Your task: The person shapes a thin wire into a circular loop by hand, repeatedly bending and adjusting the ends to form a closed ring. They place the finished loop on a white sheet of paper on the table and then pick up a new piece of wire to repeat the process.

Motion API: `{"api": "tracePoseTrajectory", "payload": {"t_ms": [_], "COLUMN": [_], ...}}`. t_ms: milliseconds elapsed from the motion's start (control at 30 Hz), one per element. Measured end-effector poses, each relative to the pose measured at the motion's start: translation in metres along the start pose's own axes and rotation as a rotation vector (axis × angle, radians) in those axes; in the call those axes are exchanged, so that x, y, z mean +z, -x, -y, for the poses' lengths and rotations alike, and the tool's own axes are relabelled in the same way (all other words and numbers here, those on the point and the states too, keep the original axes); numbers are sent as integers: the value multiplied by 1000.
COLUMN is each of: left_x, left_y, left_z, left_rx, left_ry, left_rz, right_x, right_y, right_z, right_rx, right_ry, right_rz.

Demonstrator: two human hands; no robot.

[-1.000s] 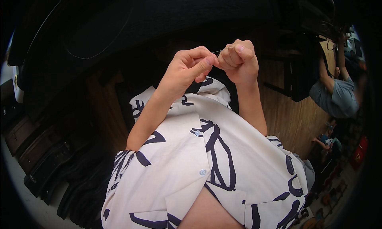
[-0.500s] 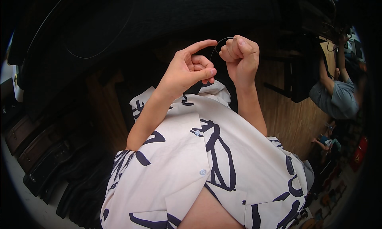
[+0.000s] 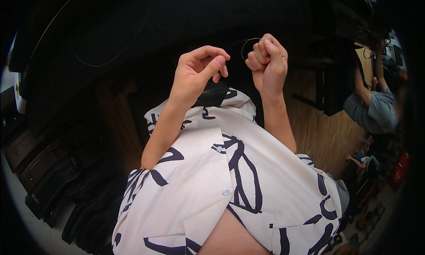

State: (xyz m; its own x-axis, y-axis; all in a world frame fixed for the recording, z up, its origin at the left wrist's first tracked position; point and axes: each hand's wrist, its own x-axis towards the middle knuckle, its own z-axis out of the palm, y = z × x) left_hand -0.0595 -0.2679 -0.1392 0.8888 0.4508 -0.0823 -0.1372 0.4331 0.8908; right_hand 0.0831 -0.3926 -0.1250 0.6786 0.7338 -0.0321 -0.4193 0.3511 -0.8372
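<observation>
My right hand is raised in front of my shirt and closed around a thin, shiny wire. From the top of that fist the wire bends leftward in a small loop. A fainter stretch of it runs toward my left hand. That hand is held a little apart from the right one, its fingers curled and the thumb drawn in against them. Whether anything lies in its pinch is too fine to make out. Farther left, a long curve of thin wire shows against the dark surface.
A large dark surface spans the area beyond my hands. Several dark cases stand in a row at lower left. At right, over a wooden floor, another person in a grey shirt is near a dark piece of furniture.
My left hand has moved up and left, and its outstretched index finger has curled in toward the thumb. The wire loop by my right fist has shrunk. The right hand has risen slightly.
</observation>
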Motion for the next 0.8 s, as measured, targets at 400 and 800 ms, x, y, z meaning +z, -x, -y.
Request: {"api": "tracePoseTrajectory", "payload": {"t_ms": [400, 800], "left_x": [3, 11], "left_y": [6, 9], "left_z": [0, 4], "left_rx": [-87, 121], "left_ry": [-54, -201], "left_rz": [-6, -210], "right_x": [-1, -3], "right_y": [1, 4], "right_z": [0, -4], "right_rx": [99, 274], "right_ry": [-104, -329], "right_rz": [187, 315]}}
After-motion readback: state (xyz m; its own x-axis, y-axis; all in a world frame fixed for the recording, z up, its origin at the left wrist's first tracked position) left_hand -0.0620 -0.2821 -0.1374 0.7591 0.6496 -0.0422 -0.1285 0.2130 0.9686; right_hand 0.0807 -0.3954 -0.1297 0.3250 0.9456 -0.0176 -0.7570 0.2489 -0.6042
